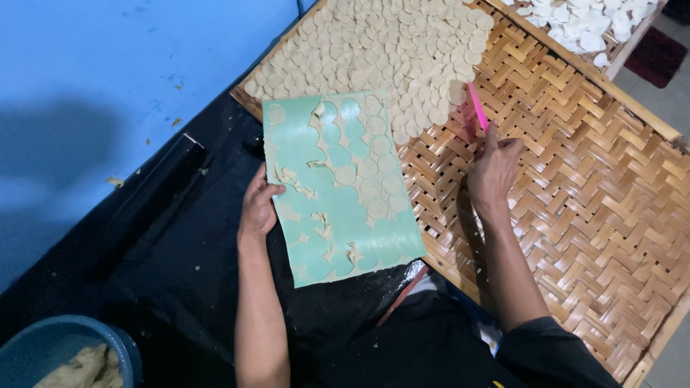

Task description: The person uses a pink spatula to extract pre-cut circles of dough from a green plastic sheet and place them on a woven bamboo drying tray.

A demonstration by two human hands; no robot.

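Both forearms are bare from wrist to elbow, with no rings or watch on the left hand [257,208] or right hand [493,169]. A short dark black fabric sleeve [546,352] covers the right upper arm, beside dark black clothing over the lap [424,345].

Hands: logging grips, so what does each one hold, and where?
Left hand grips green sheet at its left edge; right hand holds pink tool by its lower end.

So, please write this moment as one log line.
left hand: holds green sheet | right hand: holds pink tool | over woven tray

One head-worn view, looking steeply down, close over both forearms; woven tray [575,179] spreads beyond the fingertips, black sheet [180,251] lies nearer, behind the fingers.
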